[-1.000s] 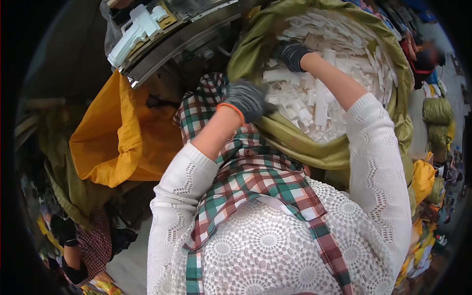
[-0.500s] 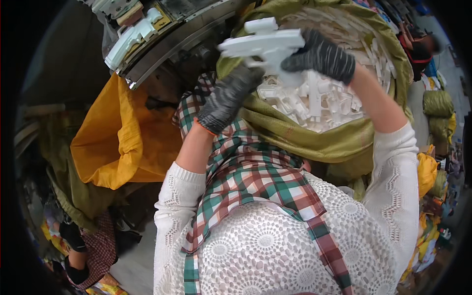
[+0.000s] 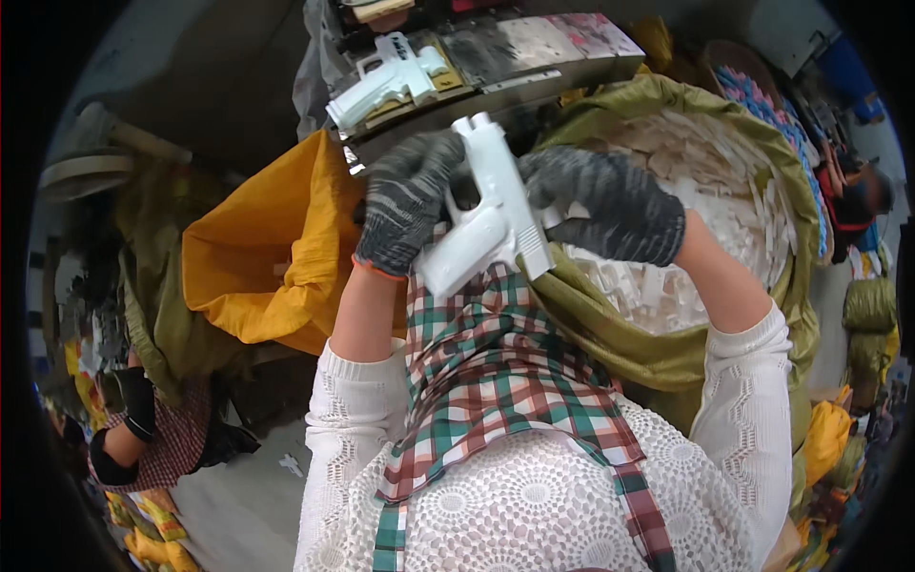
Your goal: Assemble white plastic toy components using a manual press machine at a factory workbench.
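Note:
A white plastic pistol-shaped toy part (image 3: pixel 491 219) is held up in front of me by both gloved hands. My left hand (image 3: pixel 405 205), in a grey knit glove, grips its lower left side. My right hand (image 3: pixel 610 205), gloved the same way, closes on its right side. Behind them an olive-green sack (image 3: pixel 667 353) stands open, filled with several white plastic parts (image 3: pixel 705 172). My checked apron and white lace sleeves fill the lower middle.
A yellow sack (image 3: pixel 267 257) lies open at the left. A work surface (image 3: pixel 534 52) at the top carries another white pistol-shaped part (image 3: pixel 386 76). A person in a checked garment (image 3: pixel 152 439) sits at the lower left. More bags are piled at the right edge (image 3: pixel 863 315).
My right hand lifted a white part out of the green sack, and my left hand came up to it. Now both hands hold it closer to me, turned upright.

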`<state>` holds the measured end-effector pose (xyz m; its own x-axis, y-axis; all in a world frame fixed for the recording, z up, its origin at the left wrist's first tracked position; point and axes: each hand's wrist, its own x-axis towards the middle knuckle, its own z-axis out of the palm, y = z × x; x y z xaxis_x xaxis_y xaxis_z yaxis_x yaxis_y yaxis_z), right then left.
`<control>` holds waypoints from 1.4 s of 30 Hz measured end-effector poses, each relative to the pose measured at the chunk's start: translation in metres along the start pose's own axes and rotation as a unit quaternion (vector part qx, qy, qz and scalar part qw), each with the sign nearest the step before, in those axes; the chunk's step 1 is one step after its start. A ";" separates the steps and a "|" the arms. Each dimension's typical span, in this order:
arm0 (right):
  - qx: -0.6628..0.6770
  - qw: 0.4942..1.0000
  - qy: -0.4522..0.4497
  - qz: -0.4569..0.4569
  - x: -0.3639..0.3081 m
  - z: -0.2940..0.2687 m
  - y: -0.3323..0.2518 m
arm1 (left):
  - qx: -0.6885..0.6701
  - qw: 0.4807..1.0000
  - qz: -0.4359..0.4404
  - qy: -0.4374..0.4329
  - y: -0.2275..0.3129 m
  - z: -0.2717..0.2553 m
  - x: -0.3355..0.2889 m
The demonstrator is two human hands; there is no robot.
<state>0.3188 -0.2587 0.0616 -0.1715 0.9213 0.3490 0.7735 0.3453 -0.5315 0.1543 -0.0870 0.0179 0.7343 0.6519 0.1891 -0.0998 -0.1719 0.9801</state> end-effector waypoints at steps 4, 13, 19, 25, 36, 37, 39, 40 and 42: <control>0.041 0.993 0.033 0.106 0.000 -0.023 0.010 | 0.345 0.875 0.253 0.225 0.012 -0.037 0.038; 0.099 0.981 0.140 0.092 0.038 -0.020 0.026 | 0.671 0.699 0.226 0.099 0.016 -0.059 0.057; -0.043 0.987 0.138 -0.068 0.099 -0.006 0.081 | 0.672 0.672 0.125 0.284 -0.027 -0.126 -0.017; -0.101 0.994 0.041 -0.015 0.150 0.009 0.124 | 0.744 0.624 -0.042 0.237 -0.043 -0.184 -0.067; -0.095 0.944 -0.167 0.266 -0.011 -0.042 0.079 | 0.481 0.867 0.118 -0.060 -0.120 -0.048 -0.089; -0.136 0.916 -0.206 0.316 -0.033 -0.037 0.085 | 0.491 0.856 0.136 -0.088 -0.140 -0.035 -0.100; -0.445 0.827 -0.342 -0.019 -0.101 -0.029 0.134 | 0.540 0.823 0.106 -0.140 -0.189 -0.010 -0.127; -0.332 0.879 -0.285 0.189 -0.116 -0.024 0.125 | 0.566 0.808 0.096 -0.136 -0.187 0.000 -0.131; -0.207 0.872 -0.197 0.399 -0.141 -0.014 0.115 | 0.590 0.792 0.088 -0.132 -0.185 0.009 -0.134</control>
<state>0.4403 -0.3519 -0.0380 0.3883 0.8570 -0.3388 0.8821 -0.4520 -0.1325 0.0800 -0.1489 -0.1891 0.9092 0.3907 0.1439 0.3659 -0.9147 0.1717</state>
